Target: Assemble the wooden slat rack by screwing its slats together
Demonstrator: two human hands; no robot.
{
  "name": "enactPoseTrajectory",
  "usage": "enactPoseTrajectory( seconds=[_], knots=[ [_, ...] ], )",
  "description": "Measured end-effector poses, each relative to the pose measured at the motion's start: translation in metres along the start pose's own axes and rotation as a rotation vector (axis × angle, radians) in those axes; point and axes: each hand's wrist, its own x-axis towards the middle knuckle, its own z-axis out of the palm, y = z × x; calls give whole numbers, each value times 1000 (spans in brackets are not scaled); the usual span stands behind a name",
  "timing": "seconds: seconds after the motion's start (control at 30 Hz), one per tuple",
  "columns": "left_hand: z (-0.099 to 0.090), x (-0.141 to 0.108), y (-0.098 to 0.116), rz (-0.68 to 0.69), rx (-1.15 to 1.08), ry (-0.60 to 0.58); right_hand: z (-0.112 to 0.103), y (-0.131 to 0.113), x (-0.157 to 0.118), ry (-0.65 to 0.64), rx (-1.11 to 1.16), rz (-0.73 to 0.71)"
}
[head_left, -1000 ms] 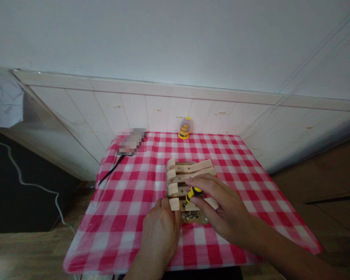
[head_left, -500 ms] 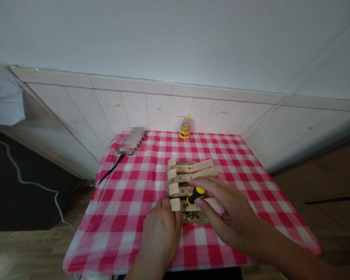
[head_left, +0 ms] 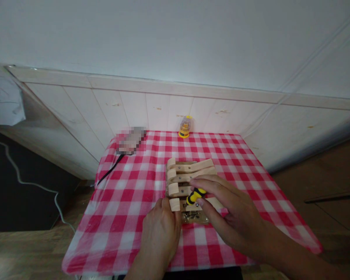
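Several pale wooden pieces with raised blocks at their left ends lie in a row on a board (head_left: 175,162) near the middle of the table. My right hand (head_left: 230,206) grips a short yellow and black screwdriver (head_left: 196,195) between thumb and fingers, its tip end over the nearest wooden piece (head_left: 188,205). My left hand (head_left: 162,223) is pressed to the left end of that piece, fingers closed on it. Dark screw heads show in the pieces. A clear bag of small dark parts (head_left: 194,217) lies just in front.
A yellow-capped clear container (head_left: 185,127) stands at the back edge, against the wall. A blurred flat object (head_left: 132,140) with a black strap lies back left on the checked cloth (head_left: 128,202). A white cable hangs at the left.
The screwdriver has turned in my right hand, showing more yellow on its handle, and the right fingers have shifted slightly. My left hand stays in place.
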Motion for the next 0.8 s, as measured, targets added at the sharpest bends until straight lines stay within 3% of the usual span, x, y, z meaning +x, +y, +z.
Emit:
enactPoseTrajectory(
  seconds=[0.37,0.63,0.8],
  knots=[
    [-3,0,1,-3,14,-33,4,4,6,59,-16,-89],
    [-6,-2,1,17,-21,-8,-2,-5,1,-37,-77,-55],
    [-7,-2,2,14,15,-30,2,-2,2,-12,-35,27]
  ],
)
